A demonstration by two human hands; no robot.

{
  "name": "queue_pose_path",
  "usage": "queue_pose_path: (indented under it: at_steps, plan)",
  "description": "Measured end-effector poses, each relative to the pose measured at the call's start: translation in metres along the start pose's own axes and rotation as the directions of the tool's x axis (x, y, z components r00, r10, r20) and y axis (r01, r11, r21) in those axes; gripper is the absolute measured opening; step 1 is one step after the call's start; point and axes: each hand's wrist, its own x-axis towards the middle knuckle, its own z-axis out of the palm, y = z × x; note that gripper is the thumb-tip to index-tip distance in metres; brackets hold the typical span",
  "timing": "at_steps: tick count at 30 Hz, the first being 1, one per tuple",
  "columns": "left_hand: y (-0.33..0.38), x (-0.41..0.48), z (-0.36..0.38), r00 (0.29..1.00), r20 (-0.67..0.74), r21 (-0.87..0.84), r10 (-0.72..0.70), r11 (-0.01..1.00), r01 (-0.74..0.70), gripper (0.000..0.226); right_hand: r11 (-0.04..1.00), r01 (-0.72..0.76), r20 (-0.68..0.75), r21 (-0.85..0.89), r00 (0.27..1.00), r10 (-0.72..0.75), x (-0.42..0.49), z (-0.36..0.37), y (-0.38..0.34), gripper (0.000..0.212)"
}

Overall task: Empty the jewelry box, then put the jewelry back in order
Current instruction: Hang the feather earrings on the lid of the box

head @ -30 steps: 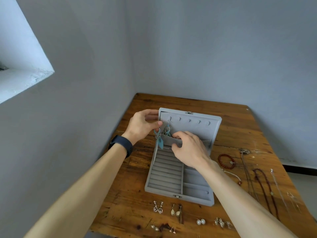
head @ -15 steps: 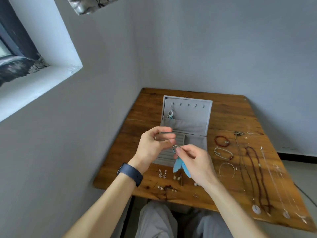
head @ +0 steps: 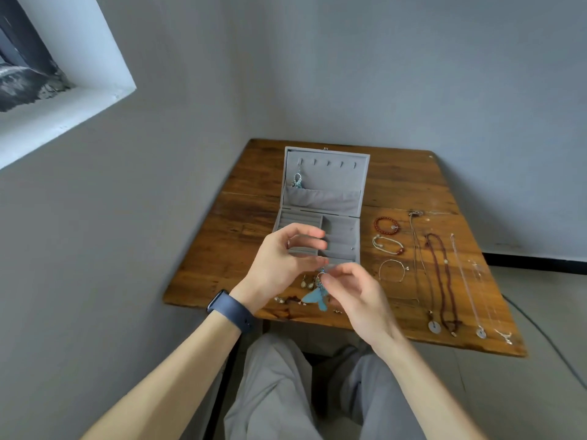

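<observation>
Feather earring now off box lid, pinched in right hand grip; left hand curled alongside, hold unclear. Twin still hooked: emptying nearly finished.

The right hand pinches a blue feather earring by its ring, at 6 o'clock of the open grey jewelry box. The left hand curls beside it at 10 o'clock; contact is unclear. A matching earring hangs in the lid. Bracelets and necklaces lie on the tabletop at the box's 3 o'clock
</observation>
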Motion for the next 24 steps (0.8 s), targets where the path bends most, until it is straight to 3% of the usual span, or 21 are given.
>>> queue_pose_path:
  at_steps: [6,10,13,17,24]
  plan:
    - [0.019,0.008,-0.002,0.982,0.12,0.408,0.145,0.895,-0.182,0.039,0.994,0.077,-0.064,-0.079,0.995,-0.082,0.008,0.004,-0.005,0.013]
    - [0.025,0.015,-0.002,0.97,0.215,0.576,0.111,0.788,-0.218,0.053,0.982,0.101,-0.115,-0.162,0.986,-0.12,0.015,0.005,-0.005,0.017]
    - [0.026,0.022,-0.005,0.97,0.22,0.551,0.103,0.807,-0.211,0.055,0.984,0.058,-0.078,-0.167,0.994,-0.071,0.023,0.003,-0.007,0.012]
    - [0.023,0.034,-0.011,0.986,0.15,0.423,0.067,0.897,-0.126,0.051,1.0,-0.004,0.015,0.012,1.0,0.004,0.03,-0.002,-0.012,0.012]
    - [0.009,0.054,-0.015,0.999,0.033,0.258,-0.009,0.966,0.0,0.045,0.999,-0.004,-0.018,0.033,1.0,0.005,0.054,0.003,-0.016,0.01]
